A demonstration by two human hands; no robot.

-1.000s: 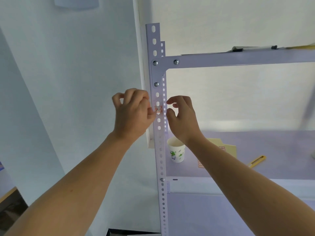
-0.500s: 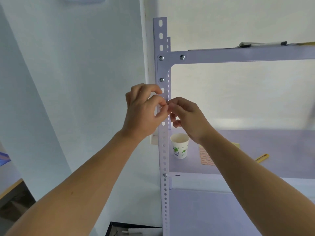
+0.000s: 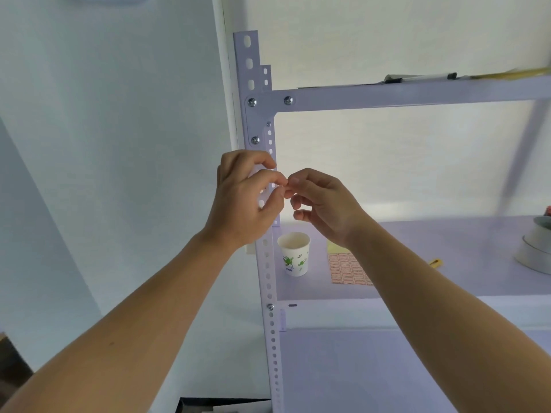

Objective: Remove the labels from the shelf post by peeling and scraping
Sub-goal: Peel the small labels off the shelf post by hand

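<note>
Left hand (image 3: 241,201) and right hand (image 3: 322,204): fingertips pinched together before the post (image 3: 269,281); contents indiscernible. Shelf (image 3: 477,251) bears cup (image 3: 293,254) and label sheet (image 3: 346,272). Wall (image 3: 119,144) white.

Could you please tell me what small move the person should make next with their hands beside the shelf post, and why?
Probably lower the right hand to the paper cup and drop whatever it pinches there. Its fingertips meet the left hand's just off the shelf post, and the open cup stands directly below; the pinched bit is too small to see.
</note>
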